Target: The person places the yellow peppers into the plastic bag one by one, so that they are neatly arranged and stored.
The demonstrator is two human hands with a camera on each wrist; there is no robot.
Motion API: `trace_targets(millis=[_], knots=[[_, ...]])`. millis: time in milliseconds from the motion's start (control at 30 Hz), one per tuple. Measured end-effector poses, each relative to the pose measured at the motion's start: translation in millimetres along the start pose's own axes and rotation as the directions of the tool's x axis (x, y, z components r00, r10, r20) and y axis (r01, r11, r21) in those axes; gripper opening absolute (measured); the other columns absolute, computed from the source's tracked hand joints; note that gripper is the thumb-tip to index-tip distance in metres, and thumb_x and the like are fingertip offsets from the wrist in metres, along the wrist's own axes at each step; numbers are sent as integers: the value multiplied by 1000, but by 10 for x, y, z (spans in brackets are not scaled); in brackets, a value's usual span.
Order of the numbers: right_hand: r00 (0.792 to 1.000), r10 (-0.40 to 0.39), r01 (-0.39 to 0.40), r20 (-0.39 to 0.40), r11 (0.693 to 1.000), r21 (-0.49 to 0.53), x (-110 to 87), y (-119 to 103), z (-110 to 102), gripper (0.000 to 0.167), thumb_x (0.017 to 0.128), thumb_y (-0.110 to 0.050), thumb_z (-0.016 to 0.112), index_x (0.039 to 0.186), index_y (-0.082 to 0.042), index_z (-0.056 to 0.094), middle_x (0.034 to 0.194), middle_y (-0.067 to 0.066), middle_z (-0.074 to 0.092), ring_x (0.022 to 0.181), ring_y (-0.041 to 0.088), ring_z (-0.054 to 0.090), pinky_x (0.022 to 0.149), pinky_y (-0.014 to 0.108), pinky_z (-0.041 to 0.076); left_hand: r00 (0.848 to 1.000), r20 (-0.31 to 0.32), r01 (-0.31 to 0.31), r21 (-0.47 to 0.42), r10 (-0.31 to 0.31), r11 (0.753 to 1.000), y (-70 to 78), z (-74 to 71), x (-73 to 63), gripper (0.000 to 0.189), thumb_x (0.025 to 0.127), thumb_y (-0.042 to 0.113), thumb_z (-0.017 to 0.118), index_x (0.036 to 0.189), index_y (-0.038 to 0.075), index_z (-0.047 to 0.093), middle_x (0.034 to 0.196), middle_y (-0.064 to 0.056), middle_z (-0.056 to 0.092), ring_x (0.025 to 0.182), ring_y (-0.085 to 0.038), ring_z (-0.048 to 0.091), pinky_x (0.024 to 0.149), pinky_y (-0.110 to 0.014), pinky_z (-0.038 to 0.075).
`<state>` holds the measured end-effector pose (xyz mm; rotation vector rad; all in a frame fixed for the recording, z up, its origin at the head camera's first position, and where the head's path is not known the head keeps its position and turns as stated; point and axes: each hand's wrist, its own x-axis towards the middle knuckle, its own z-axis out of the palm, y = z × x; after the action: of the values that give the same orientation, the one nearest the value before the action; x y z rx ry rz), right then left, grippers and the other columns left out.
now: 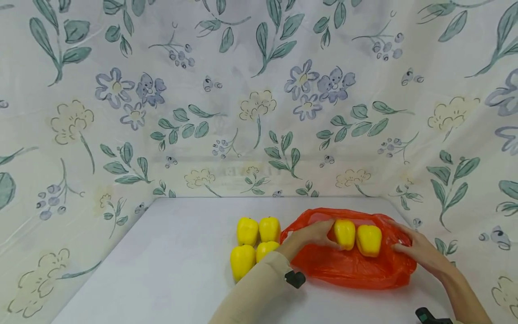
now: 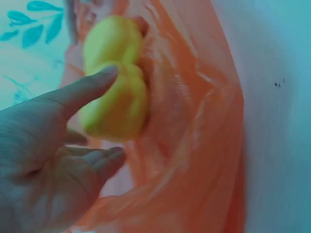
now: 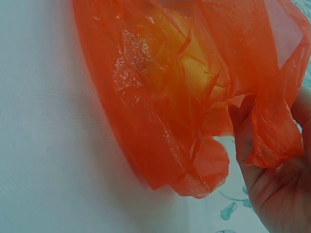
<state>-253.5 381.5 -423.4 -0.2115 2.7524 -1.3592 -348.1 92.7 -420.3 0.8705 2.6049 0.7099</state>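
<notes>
A red plastic bag (image 1: 344, 270) lies spread on the table with its mouth open. Two yellow bell peppers sit side by side in it, a left pepper (image 1: 345, 234) and a right pepper (image 1: 369, 240). My left hand (image 1: 315, 235) reaches in from the left, thumb and fingers spread beside the left pepper. In the left wrist view, the thumb (image 2: 92, 87) overlaps that pepper while the other fingers lie apart below it. With my right hand (image 1: 422, 249) I hold the bag's right edge; bunched red plastic (image 3: 277, 131) passes between thumb and fingers.
Several more yellow bell peppers (image 1: 247, 231) stand grouped on the white table (image 1: 162, 270) left of the bag, partly behind my left forearm. A floral curtain (image 1: 259, 135) encloses the table at the back and both sides.
</notes>
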Motion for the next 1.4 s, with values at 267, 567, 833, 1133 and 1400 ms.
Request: trace_targets(millis=[267, 567, 833, 1133, 1400], knots=[[999, -36, 36, -13, 999, -18, 14, 9, 2, 79, 95, -27, 62, 155, -3, 18, 150, 35, 30, 120, 40, 50, 77, 32, 61, 981, 193, -68, 258, 18, 964, 168, -435, -510, 77, 84, 53, 70, 150, 28, 39, 153, 11, 43, 141, -10, 39, 115, -37, 39], [1000, -19, 19, -10, 1000, -21, 15, 13, 12, 79, 96, -29, 61, 156, -3, 16, 150, 36, 29, 121, 42, 49, 78, 32, 61, 947, 180, -275, 32, 265, 961, -208, -793, -1092, 69, 89, 49, 67, 149, 28, 41, 153, 10, 43, 138, -12, 42, 107, -31, 45], [1000, 17, -17, 3, 1000, -14, 25, 43, 23, 82, 96, -31, 60, 156, -4, 12, 151, 36, 27, 123, 45, 48, 79, 34, 61, 969, -4, -246, 22, 246, 969, -727, -921, -1580, 60, 90, 45, 66, 144, 29, 47, 153, 6, 43, 143, -18, 38, 112, -47, 41], [1000, 25, -25, 1, 999, -25, 10, 37, 24, 83, 96, -33, 61, 157, -4, 12, 151, 35, 27, 120, 39, 51, 80, 34, 61, 969, -138, -214, -54, 205, 975, -1181, -959, -1896, 60, 90, 43, 68, 142, 18, 50, 149, 0, 48, 137, -30, 45, 110, -54, 42], [1000, 27, -27, 10, 1000, -2, 7, 16, 15, 82, 97, -31, 60, 157, -5, 12, 150, 37, 26, 119, 39, 52, 79, 34, 61, 969, -162, -205, -102, 187, 973, -1428, -962, -2101, 62, 89, 38, 71, 141, 10, 51, 147, -7, 49, 132, -33, 50, 108, -56, 43]])
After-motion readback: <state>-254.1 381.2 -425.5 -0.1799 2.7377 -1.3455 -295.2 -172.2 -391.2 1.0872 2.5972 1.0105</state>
